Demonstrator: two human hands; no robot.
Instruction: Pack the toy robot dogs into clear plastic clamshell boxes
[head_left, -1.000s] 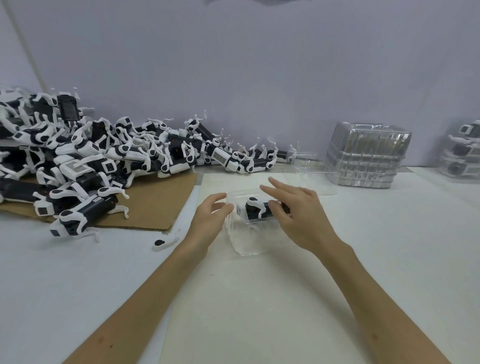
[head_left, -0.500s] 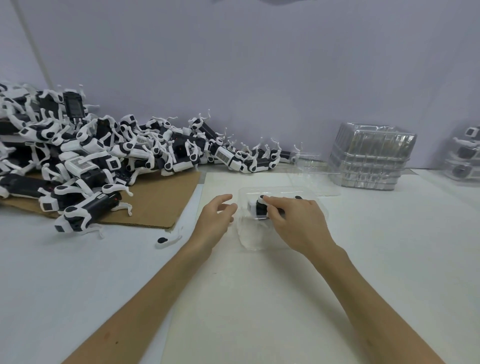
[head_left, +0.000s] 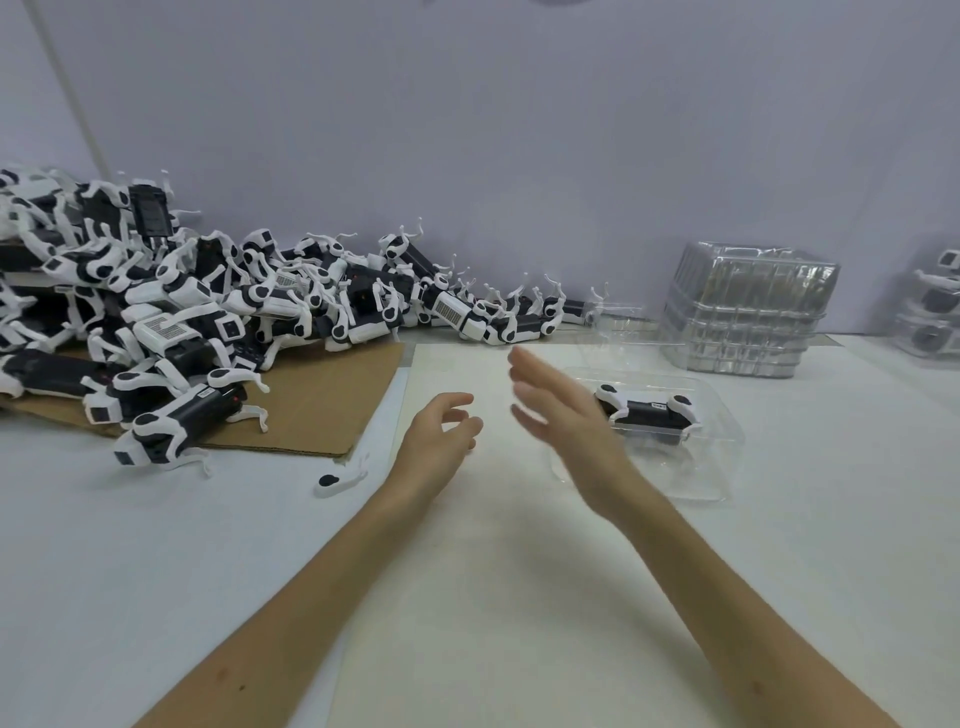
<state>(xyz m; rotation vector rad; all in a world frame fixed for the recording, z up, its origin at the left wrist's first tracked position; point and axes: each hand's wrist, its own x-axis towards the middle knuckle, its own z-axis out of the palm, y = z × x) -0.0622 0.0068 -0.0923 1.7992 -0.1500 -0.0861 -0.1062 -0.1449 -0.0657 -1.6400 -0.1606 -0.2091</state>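
A black-and-white toy robot dog (head_left: 649, 413) lies inside a clear clamshell box (head_left: 711, 467) on the white table, right of centre. My right hand (head_left: 558, 410) hovers just left of the box, fingers straight and blurred, holding nothing. My left hand (head_left: 439, 439) floats over the table further left, fingers loosely curled and empty. A big heap of loose robot dogs (head_left: 208, 306) fills the left side, and the nearest dog (head_left: 176, 423) lies at its front edge.
The heap rests partly on a brown cardboard sheet (head_left: 322, 410). A loose white leg part (head_left: 340, 475) lies near my left wrist. A stack of empty clamshell boxes (head_left: 748, 317) stands at the back right, an open clear box (head_left: 618, 327) beside it, packed boxes (head_left: 935, 306) at far right.
My right hand let go of the dog and pulled away to the left. The clamshell box with the dog now sits further right. My left hand left the box.
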